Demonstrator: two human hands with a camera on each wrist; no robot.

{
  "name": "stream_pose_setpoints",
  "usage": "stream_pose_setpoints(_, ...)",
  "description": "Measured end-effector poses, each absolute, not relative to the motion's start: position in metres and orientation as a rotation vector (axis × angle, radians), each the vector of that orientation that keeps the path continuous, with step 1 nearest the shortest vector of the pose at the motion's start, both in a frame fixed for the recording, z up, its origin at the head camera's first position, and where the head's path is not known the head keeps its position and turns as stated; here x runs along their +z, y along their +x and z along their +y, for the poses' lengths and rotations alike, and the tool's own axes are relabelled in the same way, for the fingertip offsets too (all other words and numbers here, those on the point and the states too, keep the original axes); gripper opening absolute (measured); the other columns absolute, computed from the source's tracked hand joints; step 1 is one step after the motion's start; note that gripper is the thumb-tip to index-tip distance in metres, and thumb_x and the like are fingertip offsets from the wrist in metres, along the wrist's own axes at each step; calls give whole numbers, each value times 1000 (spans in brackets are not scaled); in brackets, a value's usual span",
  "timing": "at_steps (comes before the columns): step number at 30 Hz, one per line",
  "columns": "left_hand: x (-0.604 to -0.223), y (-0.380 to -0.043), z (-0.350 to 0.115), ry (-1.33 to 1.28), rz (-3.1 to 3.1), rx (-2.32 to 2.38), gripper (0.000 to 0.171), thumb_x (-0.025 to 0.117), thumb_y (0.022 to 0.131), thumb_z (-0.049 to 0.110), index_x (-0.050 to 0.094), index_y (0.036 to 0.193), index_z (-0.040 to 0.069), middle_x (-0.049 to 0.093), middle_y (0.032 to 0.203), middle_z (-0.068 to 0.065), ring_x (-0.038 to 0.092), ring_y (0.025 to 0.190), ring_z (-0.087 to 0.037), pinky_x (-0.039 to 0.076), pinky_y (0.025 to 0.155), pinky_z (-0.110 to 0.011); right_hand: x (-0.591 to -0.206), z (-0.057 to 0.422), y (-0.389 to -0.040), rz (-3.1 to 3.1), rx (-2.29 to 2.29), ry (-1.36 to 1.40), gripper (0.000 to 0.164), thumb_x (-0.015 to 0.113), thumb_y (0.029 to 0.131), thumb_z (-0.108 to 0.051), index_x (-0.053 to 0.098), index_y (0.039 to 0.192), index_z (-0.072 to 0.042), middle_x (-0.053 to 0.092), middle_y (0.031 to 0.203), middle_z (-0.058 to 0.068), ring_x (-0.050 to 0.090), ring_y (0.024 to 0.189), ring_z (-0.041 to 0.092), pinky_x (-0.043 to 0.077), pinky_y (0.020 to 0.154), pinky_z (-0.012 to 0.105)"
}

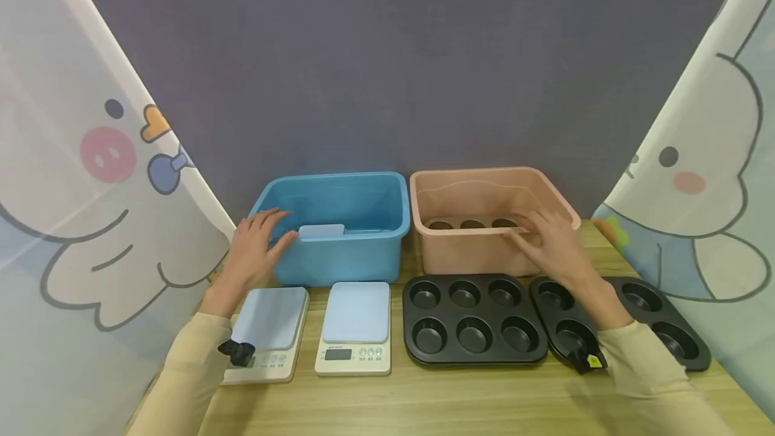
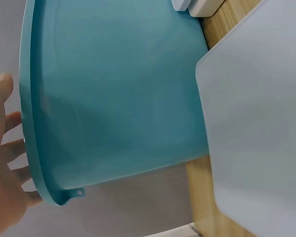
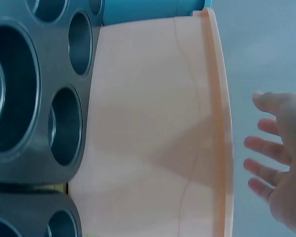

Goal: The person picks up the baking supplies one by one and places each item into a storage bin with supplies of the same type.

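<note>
My left hand (image 1: 253, 251) hovers at the left front corner of a blue bin (image 1: 339, 258), fingers spread. In the left wrist view, that hand (image 2: 7, 173) is beside the bin's rim (image 2: 28, 118); whether it touches cannot be told. A pale scale (image 1: 322, 230) shows partly inside the blue bin. My right hand (image 1: 560, 251) is over the front right of a pink bin (image 1: 472, 254), its fingers apart. The right wrist view shows this hand (image 3: 286, 158) holding nothing, apart from the rim. A muffin pan (image 1: 463, 218) lies inside the pink bin, partly hidden by its front wall.
Two white kitchen scales (image 1: 356, 315) stand on the wooden table (image 1: 327, 406) before the blue bin. Two black muffin pans (image 1: 475, 357) lie before the pink bin, the right one partly under my right arm. A grey wall (image 1: 399, 66) rises behind; printed curtains (image 1: 54, 234) hang at both sides.
</note>
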State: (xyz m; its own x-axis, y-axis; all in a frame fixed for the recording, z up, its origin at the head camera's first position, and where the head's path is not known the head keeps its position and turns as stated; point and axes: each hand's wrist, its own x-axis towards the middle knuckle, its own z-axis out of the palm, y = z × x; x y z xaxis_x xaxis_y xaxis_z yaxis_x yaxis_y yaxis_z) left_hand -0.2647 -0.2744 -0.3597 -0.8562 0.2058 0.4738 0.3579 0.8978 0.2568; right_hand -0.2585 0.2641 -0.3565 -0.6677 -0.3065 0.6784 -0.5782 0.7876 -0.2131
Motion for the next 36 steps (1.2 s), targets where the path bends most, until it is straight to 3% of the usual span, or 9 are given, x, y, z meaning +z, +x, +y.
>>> stream_pose_setpoints(3,-362,-267,-278,-400,-2557,-561,51,52,103,38,51,140,3,45,146,-25,37,135,-48,23,110,-66,-359,257,-257,-2308,648,665,32,77,85,-8,68,116,-5,68,111,14,62,103,33,46,86,47)
stream_pose_setpoints(10,-365,-269,-287,-356,-2466,-769,41,58,101,24,56,131,-4,47,142,-29,37,132,-51,25,108,-66,-365,241,-250,-2311,767,599,21,73,89,-9,70,111,-7,68,104,10,62,90,24,49,74,37)
stream_pose_setpoints(16,-368,-269,-292,-257,-2427,-855,43,57,101,28,55,130,-4,41,145,-29,33,135,-52,27,108,-68,-366,229,-246,-2270,772,625,22,77,85,-6,72,106,-7,67,95,4,61,80,15,49,66,33)
stream_pose_setpoints(20,-370,-270,-296,-202,-2428,-921,47,56,102,31,53,133,-3,36,149,-29,30,137,-52,26,108,-69,-367,223,-244,-2252,793,658,23,78,83,-4,72,106,-6,64,89,0,56,76,10,45,64,21)
stream_pose_setpoints(23,-371,-270,-300,-149,-2464,-973,53,54,102,35,47,139,-3,29,154,-29,26,141,-52,25,109,-70,-369,220,-243,-2245,806,676,23,78,83,-3,72,105,-6,63,87,-2,54,75,7,42,65,16)
stream_pose_setpoints(27,-372,-270,-305,-49,-2536,-1047,67,53,101,43,36,149,-1,15,160,-28,19,145,-53,23,109,-73,-370,216,-242,-2255,813,681,21,77,84,-6,72,104,-7,61,85,-4,52,74,5,45,64,22)
stream_pose_setpoints(31,-372,-269,-306,56,-2612,-1184,79,49,100,53,22,157,6,15,161,-30,22,145,-52,25,110,-71,-373,212,-242,-2281,812,691,19,76,87,-9,72,105,-8,61,84,-6,50,72,4,45,62,25)
stream_pose_setpoints(36,-380,-270,-307,90,-2591,-1441,81,46,100,57,9,161,17,16,161,-29,27,144,-47,29,112,-65,-374,205,-240,-2283,830,724,19,77,86,-9,72,104,-12,59,82,-8,48,69,3,42,61,21)
